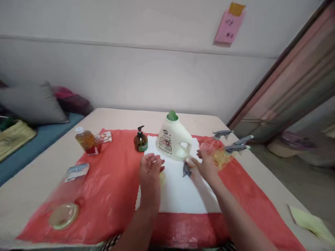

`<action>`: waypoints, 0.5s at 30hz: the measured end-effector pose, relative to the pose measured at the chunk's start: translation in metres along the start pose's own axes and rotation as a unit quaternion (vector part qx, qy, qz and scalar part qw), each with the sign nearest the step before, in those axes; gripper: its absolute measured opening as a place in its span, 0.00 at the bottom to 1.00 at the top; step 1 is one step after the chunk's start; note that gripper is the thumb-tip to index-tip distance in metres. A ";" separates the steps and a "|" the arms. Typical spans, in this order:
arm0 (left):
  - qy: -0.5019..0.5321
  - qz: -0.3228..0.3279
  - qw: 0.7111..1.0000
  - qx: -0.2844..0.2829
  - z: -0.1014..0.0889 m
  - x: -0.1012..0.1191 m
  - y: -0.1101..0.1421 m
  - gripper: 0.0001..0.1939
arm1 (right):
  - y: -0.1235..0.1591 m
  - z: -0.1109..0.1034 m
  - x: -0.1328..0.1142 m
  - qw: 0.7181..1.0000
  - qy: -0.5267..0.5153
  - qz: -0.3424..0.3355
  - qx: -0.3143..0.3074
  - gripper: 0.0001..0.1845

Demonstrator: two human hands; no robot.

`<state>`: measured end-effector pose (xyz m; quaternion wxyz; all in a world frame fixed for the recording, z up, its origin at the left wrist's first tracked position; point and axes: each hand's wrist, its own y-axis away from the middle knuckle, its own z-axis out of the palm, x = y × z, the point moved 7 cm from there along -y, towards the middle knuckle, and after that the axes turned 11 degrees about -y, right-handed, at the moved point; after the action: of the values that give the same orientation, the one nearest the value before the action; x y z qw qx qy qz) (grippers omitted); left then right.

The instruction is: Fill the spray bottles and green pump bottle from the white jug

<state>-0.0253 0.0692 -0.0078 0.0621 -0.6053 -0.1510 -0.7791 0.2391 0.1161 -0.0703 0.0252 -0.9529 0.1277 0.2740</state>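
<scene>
A cream-white jug (pixel 176 139) with a printed label, a side handle and a green spout in its uncapped neck stands upright on a white cloth (pixel 180 195). My left hand (pixel 150 177) is in front of it on the left, palm turned inward, fingers loosely bent, holding nothing. A small yellow patch (pixel 162 179) shows beside it. To the right, my right hand (pixel 207 165) has thumb and fingers apart, apparently gripping nothing. Near its thumb lies a small dark-grey piece (pixel 186 169), blurred, its kind unclear.
Grey-headed spray bottles (pixel 221 157) lie right of the cloth. A brown pump bottle (pixel 140 141) stands left of the jug; an amber bottle (pixel 87 141) is farther left. On the red sheet (pixel 112 195) lie a clear pack (pixel 74 174) and a round lid (pixel 64 216).
</scene>
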 end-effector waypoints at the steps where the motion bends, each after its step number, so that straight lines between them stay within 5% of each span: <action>1: -0.004 0.006 1.000 0.007 -0.003 0.002 -0.002 0.18 | 0.013 0.005 0.006 1.000 0.006 0.005 -0.010 0.23; 4: -0.061 0.020 0.998 0.013 -0.011 0.004 -0.012 0.19 | 0.040 0.026 0.016 0.998 0.013 0.018 -0.052 0.12; 8: -0.213 0.038 0.975 -0.044 -0.020 -0.007 -0.031 0.25 | 0.046 0.036 0.016 0.997 -0.044 0.040 -0.044 0.11; 12: -0.360 0.012 0.922 -0.138 -0.033 -0.043 -0.043 0.44 | 0.042 0.010 0.007 0.977 -0.206 0.061 0.009 0.07; 15: -0.413 0.019 0.890 -0.191 -0.035 -0.069 -0.043 0.51 | 0.042 -0.024 -0.009 0.920 -0.386 0.036 0.063 0.09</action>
<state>-0.0521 0.0927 -0.0884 -0.1083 -0.8754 0.0004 -0.4710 0.2335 0.0743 -0.0441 0.1226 -0.7645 0.1596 0.6124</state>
